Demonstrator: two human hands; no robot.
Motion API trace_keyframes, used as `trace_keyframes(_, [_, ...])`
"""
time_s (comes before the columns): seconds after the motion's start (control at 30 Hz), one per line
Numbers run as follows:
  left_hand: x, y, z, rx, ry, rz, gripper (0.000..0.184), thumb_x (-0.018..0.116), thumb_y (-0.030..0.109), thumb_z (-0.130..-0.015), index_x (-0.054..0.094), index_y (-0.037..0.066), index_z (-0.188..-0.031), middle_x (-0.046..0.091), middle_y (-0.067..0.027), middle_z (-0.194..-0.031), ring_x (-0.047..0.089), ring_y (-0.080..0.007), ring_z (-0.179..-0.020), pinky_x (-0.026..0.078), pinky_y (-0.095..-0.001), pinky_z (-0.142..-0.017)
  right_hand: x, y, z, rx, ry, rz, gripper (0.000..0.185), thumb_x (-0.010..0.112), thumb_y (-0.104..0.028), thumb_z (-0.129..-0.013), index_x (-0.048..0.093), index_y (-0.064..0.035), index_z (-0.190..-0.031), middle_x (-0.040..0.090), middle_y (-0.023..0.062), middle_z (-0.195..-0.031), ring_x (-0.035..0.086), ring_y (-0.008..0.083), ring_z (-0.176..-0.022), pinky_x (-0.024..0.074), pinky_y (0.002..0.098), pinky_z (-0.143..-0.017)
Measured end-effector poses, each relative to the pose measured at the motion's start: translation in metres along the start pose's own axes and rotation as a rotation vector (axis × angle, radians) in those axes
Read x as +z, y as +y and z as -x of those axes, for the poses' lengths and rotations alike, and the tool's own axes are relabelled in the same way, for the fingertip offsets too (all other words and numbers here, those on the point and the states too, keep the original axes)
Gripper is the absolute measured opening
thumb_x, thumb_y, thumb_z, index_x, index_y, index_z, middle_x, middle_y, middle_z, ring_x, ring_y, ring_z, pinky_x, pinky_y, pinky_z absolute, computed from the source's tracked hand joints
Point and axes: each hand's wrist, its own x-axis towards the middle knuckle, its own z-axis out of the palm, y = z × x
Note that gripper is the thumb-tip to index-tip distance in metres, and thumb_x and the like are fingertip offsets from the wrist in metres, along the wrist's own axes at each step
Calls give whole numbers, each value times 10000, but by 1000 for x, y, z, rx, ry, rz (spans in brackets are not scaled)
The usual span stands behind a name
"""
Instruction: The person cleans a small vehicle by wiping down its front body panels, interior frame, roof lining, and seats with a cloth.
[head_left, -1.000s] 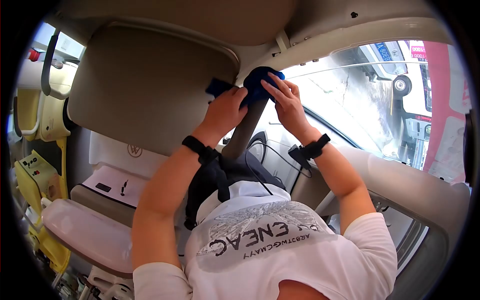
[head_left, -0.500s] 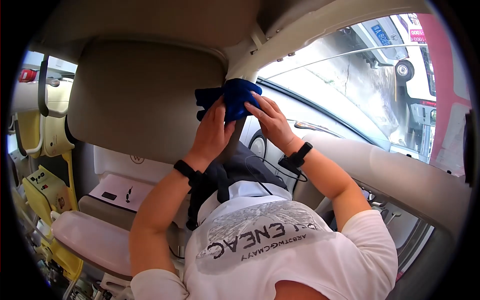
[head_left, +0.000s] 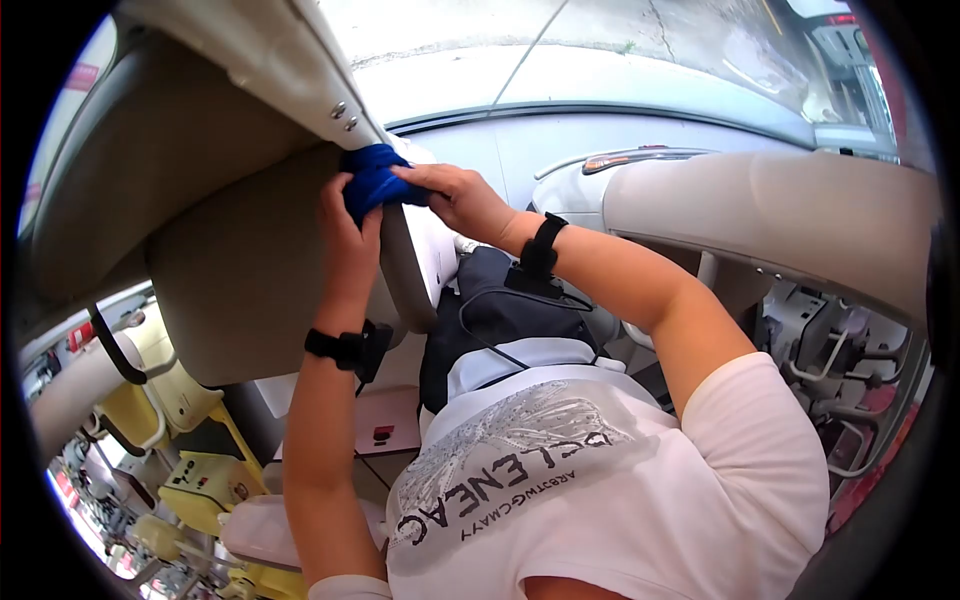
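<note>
A bunched blue cloth [head_left: 372, 180] is pressed against the lower end of a white metal post [head_left: 292, 75], by the upper corner of a large grey-brown panel [head_left: 235, 265]. My left hand [head_left: 348, 222] grips the cloth from the left and below, with the thumb on the near side. From the right, my right hand [head_left: 468, 203] holds the same cloth, fingers pointing left over its folds. Two round screw heads [head_left: 345, 115] show on the post just above the cloth. What lies under the cloth is hidden.
A narrow grey-brown edge piece [head_left: 407, 265] hangs below the cloth. To the right is a long beige padded bar [head_left: 760, 205], with a white vehicle part bearing a lamp [head_left: 640, 158] behind it. Several yellow vehicles [head_left: 205, 485] stand at lower left. A cable [head_left: 500, 292] runs near my waist.
The camera view has turned, so the hands and cloth appear further left. The cloth is now bunched more tightly, and my right hand's fingers lie more sideways over it.
</note>
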Motion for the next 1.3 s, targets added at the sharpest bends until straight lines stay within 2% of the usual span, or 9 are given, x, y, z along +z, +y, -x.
trace_keyframes(0.37, [-76,90,4,228,-230,-414,465,657,-73,-729,592,63,-1169,587,-143,-1118,575,-358,-1049,473,-421,-907,-68,-41,-21,188,-163,-310,481,509,55,-713,721,-118,-1108,705,147,-1074,665,286,-975,500,324,-915])
trace_keyframes(0.5, [-116,163,-37,576,15,-736,456,614,-51,-773,619,83,-1209,614,-98,-1140,590,-290,-1044,475,-413,-893,-81,-78,-58,-87,65,-496,497,493,98,-726,708,-89,-1133,701,98,-1065,648,211,-968,499,317,-919])
trace_keyframes(0.63, [-155,251,-71,906,338,-1160,246,512,155,-991,706,116,-1136,671,-13,-1103,598,-196,-956,446,-346,-865,-106,-135,-108,-471,357,-454,489,478,102,-749,684,-80,-1153,678,98,-1089,627,210,-1015,503,344,-915])
trace_keyframes(0.77, [-187,316,-129,1194,479,-1209,217,581,38,-919,741,102,-1051,711,-17,-1041,705,-210,-816,565,-306,-674,-121,-193,-156,-684,711,-451,508,502,99,-759,637,-81,-1214,671,123,-1092,632,240,-1022,511,344,-901])
trace_keyframes(0.83, [-204,333,-162,1360,403,-1393,214,592,116,-932,715,127,-1106,679,-33,-1056,660,-197,-890,520,-322,-803,-119,-205,-173,-653,689,-533,491,553,34,-802,571,-53,-1285,668,150,-1085,660,260,-956,525,348,-862])
trace_keyframes(0.9, [-186,329,-178,1247,359,-1473,239,597,122,-913,695,128,-1131,665,-24,-1071,646,-203,-934,504,-331,-854,-114,-211,-175,-425,338,-699,460,569,-52,-857,535,-30,-1316,663,162,-1057,657,223,-893,527,331,-815])
trace_keyframes(1.03, [-152,319,-181,967,208,-1614,290,592,134,-870,655,123,-1153,632,-18,-1034,592,-219,-1054,448,-360,-974,-95,-186,-191,-299,190,-911,411,530,-158,-951,516,-9,-1335,652,124,-1049,587,152,-914,487,293,-844])
trace_keyframes(1.17, [-124,292,-183,768,-68,-1578,184,565,135,-844,650,54,-986,619,-47,-935,580,-216,-938,432,-351,-945,-76,-141,-191,-144,138,-833,403,512,-197,-982,513,-12,-1340,646,114,-1122,586,156,-977,470,301,-891])
trace_keyframes(1.3, [-76,242,-177,561,-275,-1690,241,531,139,-845,650,20,-1016,626,-82,-921,584,-231,-937,422,-351,-913,-50,-87,-172,-33,131,-808,376,502,-228,-960,560,-37,-1278,641,170,-1159,609,264,-1041,458,348,-946])
